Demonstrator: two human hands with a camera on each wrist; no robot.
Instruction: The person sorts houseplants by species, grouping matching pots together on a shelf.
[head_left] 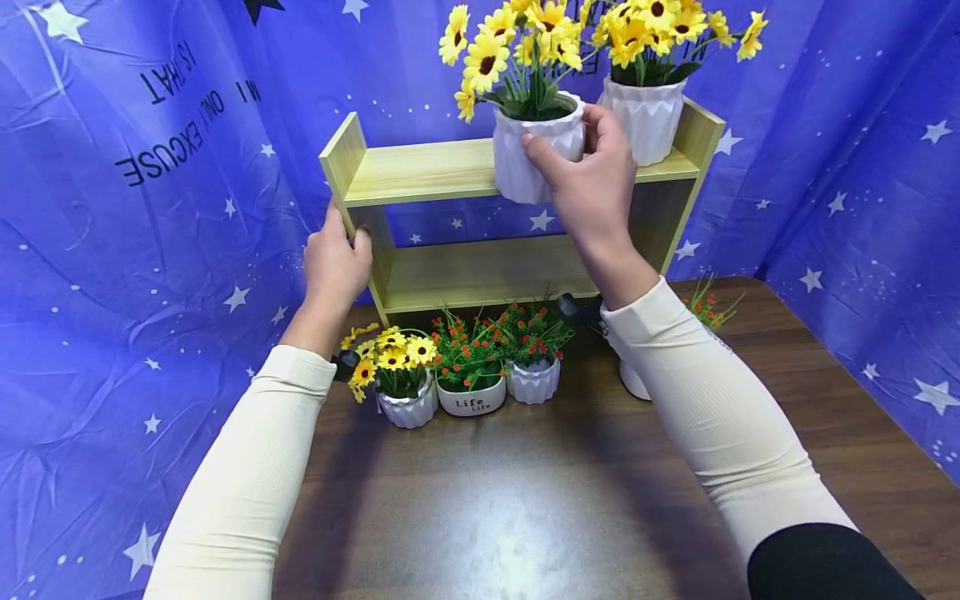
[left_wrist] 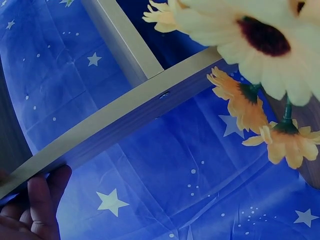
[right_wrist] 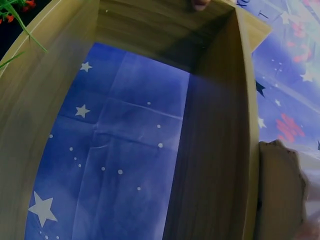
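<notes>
My right hand (head_left: 596,187) grips a white fluted flowerpot (head_left: 536,158) by its right side, thumb in front. Yellow artificial sunflowers (head_left: 525,50) fill this pot. Its base overlaps the front edge of the top board of a pale wooden two-tier shelf (head_left: 423,171); in the right wrist view the pot (right_wrist: 282,190) is beside that board. My left hand (head_left: 337,258) holds the shelf's left side panel (head_left: 345,162), thumb on the inner side. In the left wrist view, fingers (left_wrist: 40,200) lie against the panel's outer face.
A second white pot (head_left: 647,125) of yellow flowers stands at the top board's right end. Before the shelf, on the dark wooden table (head_left: 465,492), are a yellow-flower pot (head_left: 408,404), an oval "Life" planter (head_left: 472,398) and a red-flower pot (head_left: 534,383). Another red-flowered plant (head_left: 708,308) is partly behind my right arm.
</notes>
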